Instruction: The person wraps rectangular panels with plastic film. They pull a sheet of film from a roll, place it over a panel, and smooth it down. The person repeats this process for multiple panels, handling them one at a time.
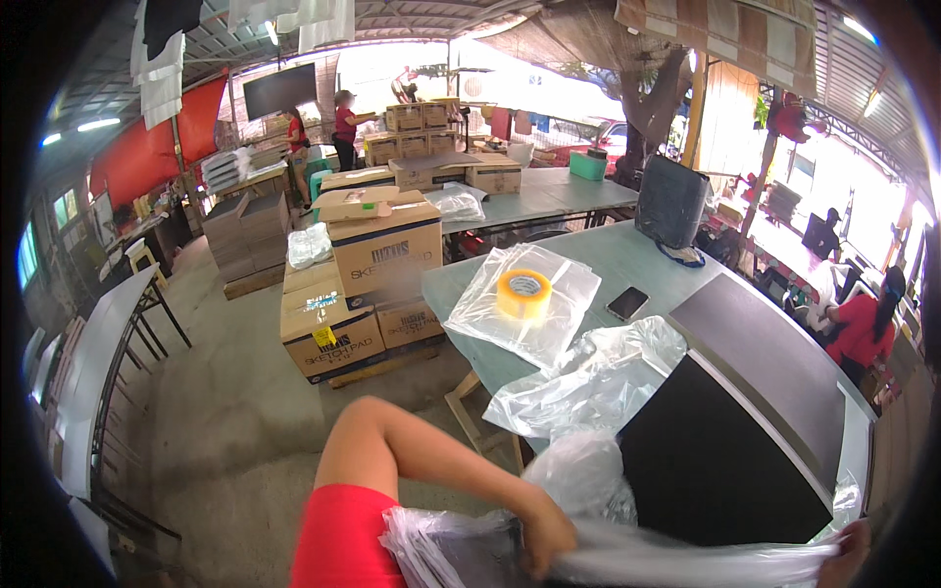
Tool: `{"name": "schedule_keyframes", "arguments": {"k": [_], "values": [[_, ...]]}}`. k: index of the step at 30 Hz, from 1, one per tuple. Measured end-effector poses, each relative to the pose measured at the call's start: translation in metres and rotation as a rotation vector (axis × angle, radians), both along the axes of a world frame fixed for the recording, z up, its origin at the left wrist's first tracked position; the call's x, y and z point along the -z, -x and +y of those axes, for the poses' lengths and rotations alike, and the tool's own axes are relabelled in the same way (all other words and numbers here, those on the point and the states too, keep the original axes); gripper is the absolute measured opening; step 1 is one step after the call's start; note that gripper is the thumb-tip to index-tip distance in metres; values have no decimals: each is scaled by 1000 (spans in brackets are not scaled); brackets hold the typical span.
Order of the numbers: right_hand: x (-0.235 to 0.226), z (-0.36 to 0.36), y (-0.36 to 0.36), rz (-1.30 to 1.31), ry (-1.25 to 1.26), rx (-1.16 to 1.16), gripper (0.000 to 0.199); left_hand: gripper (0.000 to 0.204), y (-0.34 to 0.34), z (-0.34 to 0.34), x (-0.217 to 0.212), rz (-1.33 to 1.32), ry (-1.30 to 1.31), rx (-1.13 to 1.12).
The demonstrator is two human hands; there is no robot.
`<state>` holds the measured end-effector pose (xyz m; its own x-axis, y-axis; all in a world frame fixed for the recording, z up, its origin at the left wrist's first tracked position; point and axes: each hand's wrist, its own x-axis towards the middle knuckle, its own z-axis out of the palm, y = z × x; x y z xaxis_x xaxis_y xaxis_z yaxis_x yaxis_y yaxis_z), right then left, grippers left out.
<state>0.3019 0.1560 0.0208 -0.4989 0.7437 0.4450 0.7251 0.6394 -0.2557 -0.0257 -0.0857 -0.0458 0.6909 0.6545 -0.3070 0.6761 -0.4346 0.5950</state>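
Note:
My left hand (545,534) grips one end of a clear plastic bag (686,564) at the bottom of the view. My right hand (851,551), only partly visible at the lower right edge, holds the other end, so the bag is stretched between them. Just left of my left hand lies a stack of clear plastic bags (441,549). Right above the stretched bag is a large flat black pad (720,461) on a pile at the table's near end. A bunched clear bag (578,470) sits beside it.
On the grey-green table (627,257) lie a roll of tan tape (522,292) on flat clear bags, a phone (627,302), crumpled plastic (588,377) and a dark bag (671,201). Cardboard boxes (382,257) are stacked on the floor to the left. People in red stand at the back (345,127) and right (863,328).

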Motion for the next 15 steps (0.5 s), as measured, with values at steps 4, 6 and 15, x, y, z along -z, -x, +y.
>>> {"name": "schedule_keyframes", "arguments": {"k": [4, 6, 15], "values": [[21, -8, -31, 161, -145, 18, 23, 38, 51, -13, -104, -485, -88, -761], [42, -11, -47, 236, -290, -57, 22, 32, 103, 0, -90, -445, -503, -1168], [-53, -21, -7, 189, -99, 40, 65, 66, 85, 96, -122, -1, -1151, -902]]}}
